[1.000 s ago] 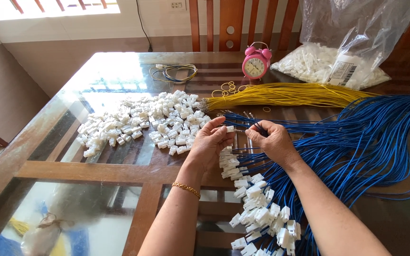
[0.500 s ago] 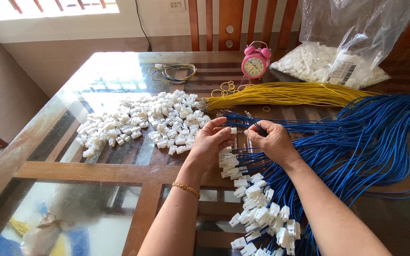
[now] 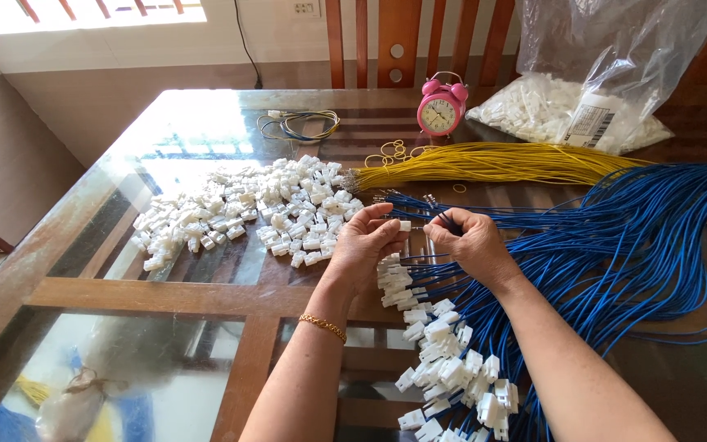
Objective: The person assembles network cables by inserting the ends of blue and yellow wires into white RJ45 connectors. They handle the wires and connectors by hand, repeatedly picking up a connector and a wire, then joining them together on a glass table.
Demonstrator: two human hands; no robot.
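Your left hand (image 3: 367,244) pinches a small white plastic connector housing (image 3: 404,226) in its grip, just above the glass tabletop (image 3: 165,131). Your right hand (image 3: 470,243) pinches the end of a thin blue wire (image 3: 443,219) right beside that housing. Finished white-capped blue wires (image 3: 452,368) trail toward you; a heap of loose white housings (image 3: 247,209) lies left of your hands

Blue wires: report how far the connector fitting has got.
Done: a row of blue wires with white connectors fitted lies near the person. In hand: the left hand holds one white connector while the right hand pinches a blue wire end toward it. Left: a loose connector pile, bare blue wire ends and an untouched yellow wire bundle.
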